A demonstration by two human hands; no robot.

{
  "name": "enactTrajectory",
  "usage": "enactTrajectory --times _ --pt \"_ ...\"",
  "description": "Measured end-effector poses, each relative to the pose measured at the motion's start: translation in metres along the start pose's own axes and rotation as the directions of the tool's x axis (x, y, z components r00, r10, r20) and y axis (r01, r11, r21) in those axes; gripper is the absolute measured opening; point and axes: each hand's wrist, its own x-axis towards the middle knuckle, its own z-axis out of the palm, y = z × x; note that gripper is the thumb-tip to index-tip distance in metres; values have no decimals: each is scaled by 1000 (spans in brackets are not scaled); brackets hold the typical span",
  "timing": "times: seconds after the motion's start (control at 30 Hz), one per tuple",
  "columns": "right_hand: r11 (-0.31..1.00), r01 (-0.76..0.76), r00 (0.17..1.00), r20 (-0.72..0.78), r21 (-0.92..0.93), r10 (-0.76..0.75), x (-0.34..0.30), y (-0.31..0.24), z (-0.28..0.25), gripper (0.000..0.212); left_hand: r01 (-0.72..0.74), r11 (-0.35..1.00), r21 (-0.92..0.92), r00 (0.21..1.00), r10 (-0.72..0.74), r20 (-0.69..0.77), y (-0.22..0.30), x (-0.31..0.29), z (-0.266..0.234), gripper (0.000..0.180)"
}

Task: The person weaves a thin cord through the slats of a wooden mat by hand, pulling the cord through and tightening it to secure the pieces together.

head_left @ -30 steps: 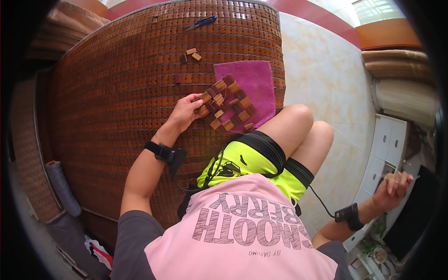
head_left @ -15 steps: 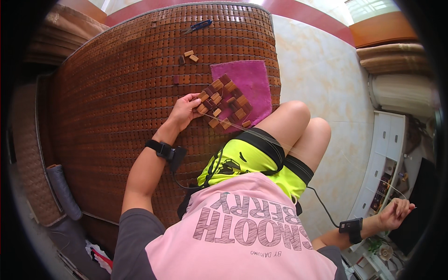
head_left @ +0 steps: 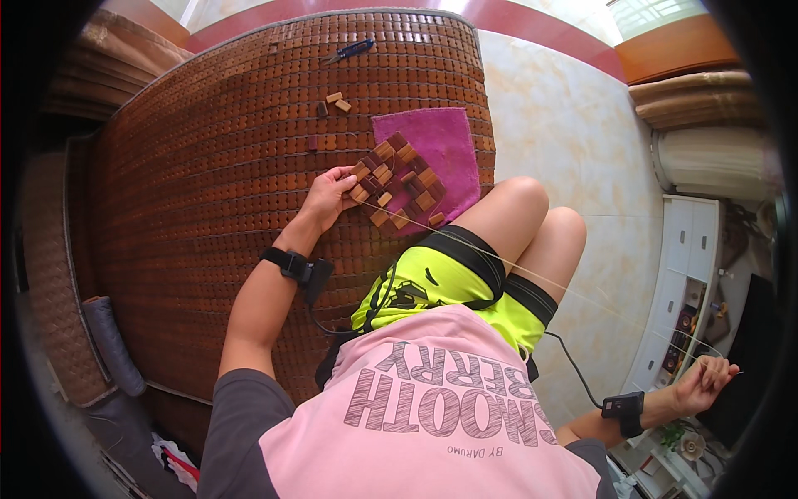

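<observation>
My left hand (head_left: pixel 330 198) is closed on the left corner of a piece of strung wooden blocks (head_left: pixel 421 201), dark and light brown, with a gap near its middle. The piece lies partly over a magenta cloth (head_left: pixel 453 154). A thin pale thread (head_left: pixel 532 273) leaves it near my left fingers and stretches across my thighs to the far right. There my right hand (head_left: pixel 702 386), arm held out wide, is closed in a pinch. A thin bright tip like a needle (head_left: pixel 740 373) sticks out past its fingers.
Several loose wooden blocks (head_left: pixel 335 97) lie beyond the piece, and a dark red block (head_left: pixel 312 144) lies left of it. Blue-handled thread snips (head_left: pixel 356 50) rest on the brown tile mat (head_left: pixel 208 208). A white cabinet (head_left: pixel 686 249) stands near my right hand.
The thread over my thighs has gone from several slack strands to a straight, taut line. Both hands stay nearly where they were.
</observation>
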Motion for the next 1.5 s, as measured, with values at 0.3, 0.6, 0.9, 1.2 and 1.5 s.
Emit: enactTrajectory --times 0.3,0.6,0.9,1.2,1.5 --pt "1000 0 999 47 26 -1 -5 -5 0 9 20 1000 17 1000 -20 2 -1 -2 -1 31" --pt "997 -72 979 -196 -32 64 5 -16 -52 23 10 998 70 999 -7 -52 1 -2 5 28" --pt "956 -289 937 -223 -58 269 45 -52 -172 27 -26 998 62 993 33 -110 -5 0 -4 24" --pt "873 -425 784 -580 -239 223 94 -257 -338 30 -29 995 97 995 39 -97 0 8 3 24" --pt "625 -514 733 -679 -587 -35 88 -367 -361 48 -41 993 113 991 55 -121 16 -3 12 23"
